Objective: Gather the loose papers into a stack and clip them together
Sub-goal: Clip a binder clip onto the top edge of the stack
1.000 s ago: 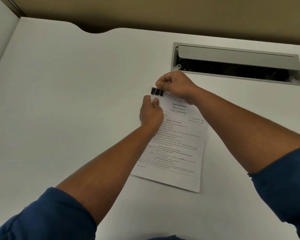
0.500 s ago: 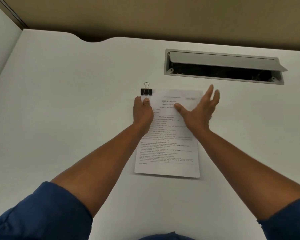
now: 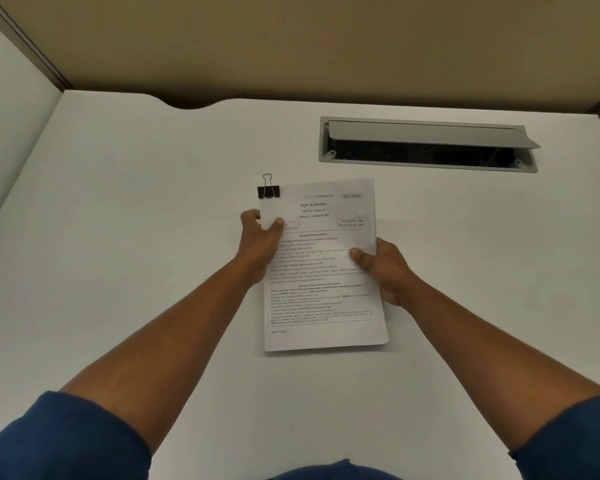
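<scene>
Nearest to the camera, two blue sleeves [image 3: 59, 441] frame the view, and both bare forearms reach forward over the white desk [image 3: 118, 237]. The right hand [image 3: 385, 268] holds the right edge of the paper stack [image 3: 323, 271], with the thumb on top of the page and the other fingers hidden below it. The left hand [image 3: 260, 237] grips the left edge a little farther away, thumb on the printed side and fingers curled behind. The stack sits in the middle of the desk; whether it is lifted or only resting I cannot tell surely.

The task looks almost finished. The sheets are gathered with even edges, and a black binder clip [image 3: 268, 191] bites the far left corner, its wire handle pointing away. What may remain is only to put the stack down.

The top sheet is a white printed exam page, flat and not creased. Beyond it, an open cable tray [image 3: 426, 143] is set in the desk.
</scene>
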